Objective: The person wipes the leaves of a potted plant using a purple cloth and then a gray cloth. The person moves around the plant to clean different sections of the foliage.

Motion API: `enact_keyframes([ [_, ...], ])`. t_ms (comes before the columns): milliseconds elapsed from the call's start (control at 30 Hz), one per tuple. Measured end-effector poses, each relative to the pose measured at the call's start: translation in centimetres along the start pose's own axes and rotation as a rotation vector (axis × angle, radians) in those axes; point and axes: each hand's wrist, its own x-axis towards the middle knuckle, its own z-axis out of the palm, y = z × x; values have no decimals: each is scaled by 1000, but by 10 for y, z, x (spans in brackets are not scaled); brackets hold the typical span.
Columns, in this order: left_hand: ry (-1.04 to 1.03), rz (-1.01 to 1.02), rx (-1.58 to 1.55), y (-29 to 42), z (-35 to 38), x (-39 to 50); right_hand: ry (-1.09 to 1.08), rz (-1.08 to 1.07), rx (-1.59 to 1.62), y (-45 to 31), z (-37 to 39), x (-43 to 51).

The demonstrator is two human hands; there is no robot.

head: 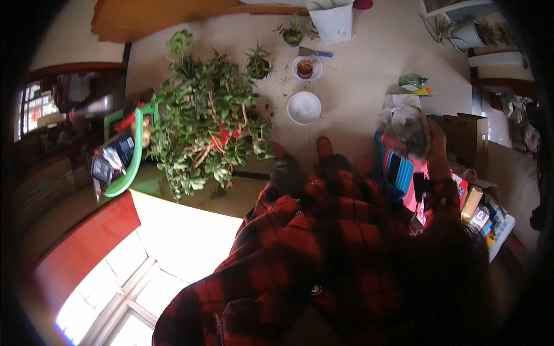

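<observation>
My right hand point(437, 140) grips the side of a knotted, see-through plastic bag point(409, 129) with grey-brown contents. The bag is above a blue plastic basket point(400, 173) and a pink surface at my right. My left hand is out of view. Before me on the floor stands a round white basin point(304, 108), pale inside. Beyond it a brown pot point(304, 69) sits in a white dish point(318, 68). A putty knife with a blue handle point(323, 54) lies just behind that dish.
A large leafy potted plant point(207, 116) spreads at the left. Small potted plants point(258, 67) and a white sack point(332, 24) stand farther off. A green bottle point(412, 81) lies near the bag. A cardboard box point(465, 138) and several packages point(471, 203) crowd the right.
</observation>
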Motion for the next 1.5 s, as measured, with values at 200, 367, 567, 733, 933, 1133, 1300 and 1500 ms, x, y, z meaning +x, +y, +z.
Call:
enact_keyframes([
  [200, 99, -133, -162, -43, 3, -28, -380, -341, -1090, -24, 85, 85],
  [367, 168, -253, -276, -80, 16, -64, -358, 103, -406, -6, 140, 116],
  [567, 238, -443, -429, -155, 58, -123, -492, 119, -243, 23, 204, 147],
  [733, 358, -536, -828, -185, 57, -210, -764, 439, -149, 54, 271, 162],
  [933, 430, 355, -1076, -9, -82, -206, -1131, 391, -647, 139, 384, 87],
  [1133, 434, 441, -513, 95, -124, -230, -1586, -524, -1212, 212, 434, 29],
  [1300, 496, 295, -1176, 49, -127, -265, -1430, -299, -1411, 228, 442, 48],
  [1500, 590, 692, -1988, -34, -156, -307, -1448, -165, -1432, 291, 460, 57],
])
